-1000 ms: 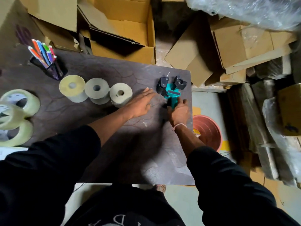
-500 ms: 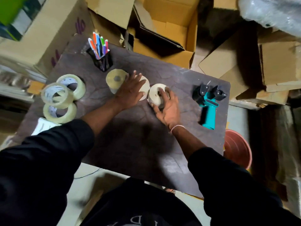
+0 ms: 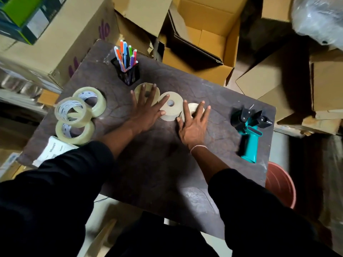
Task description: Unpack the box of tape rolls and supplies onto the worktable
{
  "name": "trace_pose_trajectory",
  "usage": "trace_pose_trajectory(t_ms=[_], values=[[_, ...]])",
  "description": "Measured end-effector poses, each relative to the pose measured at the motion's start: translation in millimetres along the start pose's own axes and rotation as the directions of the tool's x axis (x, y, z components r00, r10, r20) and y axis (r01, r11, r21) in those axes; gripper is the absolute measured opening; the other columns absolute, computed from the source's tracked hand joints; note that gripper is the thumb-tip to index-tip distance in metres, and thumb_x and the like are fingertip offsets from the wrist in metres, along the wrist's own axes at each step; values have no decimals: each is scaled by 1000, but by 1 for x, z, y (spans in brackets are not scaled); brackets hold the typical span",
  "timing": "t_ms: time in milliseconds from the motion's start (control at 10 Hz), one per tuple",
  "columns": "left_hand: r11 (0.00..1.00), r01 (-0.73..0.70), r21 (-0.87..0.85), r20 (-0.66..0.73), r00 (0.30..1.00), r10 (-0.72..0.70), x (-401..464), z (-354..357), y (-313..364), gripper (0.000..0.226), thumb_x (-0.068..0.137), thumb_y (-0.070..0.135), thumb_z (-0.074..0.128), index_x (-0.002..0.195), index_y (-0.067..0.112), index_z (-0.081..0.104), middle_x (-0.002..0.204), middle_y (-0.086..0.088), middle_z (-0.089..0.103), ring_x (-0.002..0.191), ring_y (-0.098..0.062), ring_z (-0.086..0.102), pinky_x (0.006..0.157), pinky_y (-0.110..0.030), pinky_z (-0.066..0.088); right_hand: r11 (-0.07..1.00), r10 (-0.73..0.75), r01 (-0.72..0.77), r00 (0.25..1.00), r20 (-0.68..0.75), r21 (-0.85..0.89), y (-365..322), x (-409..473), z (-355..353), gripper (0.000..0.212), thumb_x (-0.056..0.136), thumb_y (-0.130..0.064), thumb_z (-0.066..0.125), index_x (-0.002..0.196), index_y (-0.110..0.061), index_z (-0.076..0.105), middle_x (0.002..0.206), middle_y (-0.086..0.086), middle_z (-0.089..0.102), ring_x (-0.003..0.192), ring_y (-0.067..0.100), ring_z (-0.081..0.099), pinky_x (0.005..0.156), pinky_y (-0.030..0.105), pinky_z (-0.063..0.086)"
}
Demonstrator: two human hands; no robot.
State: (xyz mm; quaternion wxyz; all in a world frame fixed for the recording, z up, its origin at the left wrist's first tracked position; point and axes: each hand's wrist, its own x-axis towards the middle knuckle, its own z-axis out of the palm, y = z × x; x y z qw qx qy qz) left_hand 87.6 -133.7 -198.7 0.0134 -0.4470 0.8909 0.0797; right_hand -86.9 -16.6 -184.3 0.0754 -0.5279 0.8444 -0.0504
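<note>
Three beige tape rolls stand in a row on the dark worktable [image 3: 152, 169]. My left hand [image 3: 143, 111] lies flat, fingers spread, over the left roll [image 3: 156, 90] and touches the middle roll [image 3: 173, 108]. With straight fingers, my right hand [image 3: 194, 123] covers the right roll [image 3: 193, 106]. Three clear tape rolls [image 3: 79, 115] are piled at the table's left. A teal tape dispenser [image 3: 250, 138] lies at the right edge. A black cup of coloured pens [image 3: 127, 69] stands at the back. The open cardboard box [image 3: 209, 28] sits behind the table.
A white printed paper [image 3: 53, 151] lies at the table's near left corner. Cardboard boxes [image 3: 61, 45] crowd the left, back and right. A reddish bucket [image 3: 282, 184] stands on the floor by the table's right side. Plastic wrap [image 3: 319, 17] fills the top right.
My right hand let go of the teal dispenser and moved left onto the right beige roll. My left hand shifted onto the left and middle rolls, and both hands have flattened.
</note>
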Motion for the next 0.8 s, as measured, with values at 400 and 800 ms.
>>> trace_pose_trajectory(t_ms=[400, 800], values=[[999, 54, -8, 138, 989, -52, 38, -20, 13, 65, 103, 61, 30, 159, 48, -2, 169, -6, -20, 152, -47, -19, 115, -73, -9, 997, -62, 68, 984, 169, -29, 19, 42, -18, 72, 97, -62, 31, 159, -37, 3, 164, 22, -12, 147, 52, -15, 118, 63, 10], [999, -3, -53, 173, 985, 13, -35, -63, 62, 79, 105, 48, 42, 163, 19, -4, 170, -15, -14, 155, -41, -14, 123, -56, -3, 982, -105, 71, 975, 195, 173, 66, -19, -81, 85, 96, -53, 48, 161, -25, 0, 167, 10, -13, 153, 36, -14, 121, 62, 2]])
